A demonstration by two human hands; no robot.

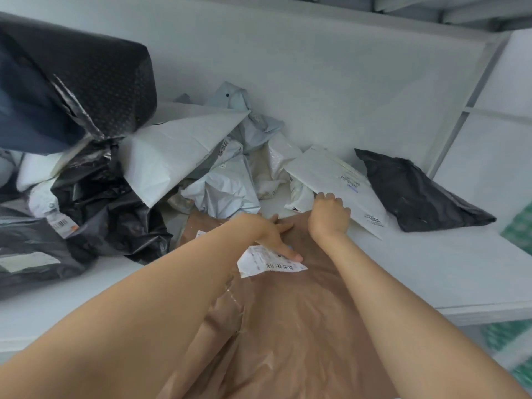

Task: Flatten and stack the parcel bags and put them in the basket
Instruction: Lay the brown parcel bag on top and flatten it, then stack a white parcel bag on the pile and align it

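Risk: brown bag [288, 326] could slide off table [431, 269] edge. Left hand [276, 236] presses flat; right hand [329, 216] curled, grip unclear.

My forearms [144, 312] cover the crinkled brown plastic parcel bag [288, 326], cut off below; my right grip's [329, 216] fingertips are hidden.

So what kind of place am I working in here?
Likely a parcel-sorting or mailroom bench: a white worktop against a white wall, a heap of crumpled black and white poly mailers, and a brown mailer with a barcode label.
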